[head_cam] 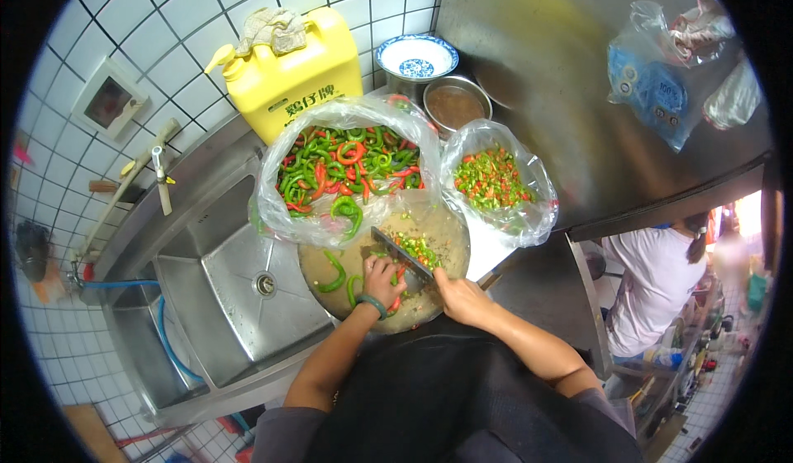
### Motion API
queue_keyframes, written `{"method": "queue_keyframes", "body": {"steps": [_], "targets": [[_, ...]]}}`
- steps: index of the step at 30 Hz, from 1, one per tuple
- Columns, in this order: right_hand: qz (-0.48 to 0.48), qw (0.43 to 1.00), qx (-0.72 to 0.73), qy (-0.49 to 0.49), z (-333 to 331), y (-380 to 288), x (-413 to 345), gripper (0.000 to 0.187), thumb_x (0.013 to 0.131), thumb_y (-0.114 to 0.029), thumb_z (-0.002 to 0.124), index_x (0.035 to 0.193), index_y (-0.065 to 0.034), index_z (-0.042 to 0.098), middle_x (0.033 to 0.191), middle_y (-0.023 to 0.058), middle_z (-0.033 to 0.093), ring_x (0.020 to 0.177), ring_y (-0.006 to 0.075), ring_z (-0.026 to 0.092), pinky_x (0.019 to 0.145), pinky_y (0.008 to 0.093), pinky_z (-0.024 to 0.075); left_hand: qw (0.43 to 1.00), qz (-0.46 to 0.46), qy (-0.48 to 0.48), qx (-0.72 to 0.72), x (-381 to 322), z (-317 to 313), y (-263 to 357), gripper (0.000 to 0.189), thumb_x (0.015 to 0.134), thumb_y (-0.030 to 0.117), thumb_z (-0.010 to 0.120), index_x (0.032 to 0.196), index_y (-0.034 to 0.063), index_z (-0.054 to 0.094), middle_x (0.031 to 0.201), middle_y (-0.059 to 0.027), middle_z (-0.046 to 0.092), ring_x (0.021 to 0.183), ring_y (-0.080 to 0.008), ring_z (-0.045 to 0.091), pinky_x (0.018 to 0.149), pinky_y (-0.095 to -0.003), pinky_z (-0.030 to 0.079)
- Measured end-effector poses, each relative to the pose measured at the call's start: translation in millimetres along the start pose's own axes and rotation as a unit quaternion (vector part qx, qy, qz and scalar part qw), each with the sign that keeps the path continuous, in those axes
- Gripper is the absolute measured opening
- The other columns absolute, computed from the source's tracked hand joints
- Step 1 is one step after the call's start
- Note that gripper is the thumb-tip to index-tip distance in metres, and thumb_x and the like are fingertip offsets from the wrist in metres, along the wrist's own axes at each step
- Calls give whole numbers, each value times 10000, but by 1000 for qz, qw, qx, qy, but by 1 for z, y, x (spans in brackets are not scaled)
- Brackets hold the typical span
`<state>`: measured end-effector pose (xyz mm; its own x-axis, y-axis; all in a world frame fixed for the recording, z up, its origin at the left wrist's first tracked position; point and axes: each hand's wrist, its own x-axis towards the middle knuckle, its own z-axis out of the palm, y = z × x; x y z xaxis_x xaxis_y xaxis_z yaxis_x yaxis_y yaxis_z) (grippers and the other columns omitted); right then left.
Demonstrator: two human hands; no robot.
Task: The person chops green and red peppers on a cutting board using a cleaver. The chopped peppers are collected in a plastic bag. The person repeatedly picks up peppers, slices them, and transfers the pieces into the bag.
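On a round chopping board (446,221), my left hand (382,282), with a green bangle at its wrist, presses down red and green chili peppers (394,305). My right hand (461,299) grips the handle of a kitchen knife (403,253), its blade lying close beside the left fingers. Chopped chilies (418,247) lie on the far side of the blade. A few whole green chilies (333,272) rest on the board's left part. Behind the board, an open plastic bag (272,181) holds many whole chilies, and a smaller plastic bag (545,200) at its right holds chopped ones.
A steel sink (241,314) is on the left. At the back stand a yellow jug (297,85) with a cloth, a blue-and-white bowl (416,57) and a metal bowl of brown contents (457,105). Plastic packages (650,85) lie far right; another person (657,283) stands beyond the counter.
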<state>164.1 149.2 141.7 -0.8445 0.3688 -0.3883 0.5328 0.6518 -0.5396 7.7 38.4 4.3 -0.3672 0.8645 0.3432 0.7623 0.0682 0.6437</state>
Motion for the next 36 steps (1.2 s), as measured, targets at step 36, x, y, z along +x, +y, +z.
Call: {"method": "queue_keyframes", "body": {"steps": [36], "targets": [[12,997,38,69,23,13,20,344,756,15,494,1064,21,340,698,280,600,704,458,610,634,526,489,975,-204,92,8,-66,-62,8,318,683,30,642,999,45,604,1054,-148,538,1001,-347,507,874,-431,413]]}}
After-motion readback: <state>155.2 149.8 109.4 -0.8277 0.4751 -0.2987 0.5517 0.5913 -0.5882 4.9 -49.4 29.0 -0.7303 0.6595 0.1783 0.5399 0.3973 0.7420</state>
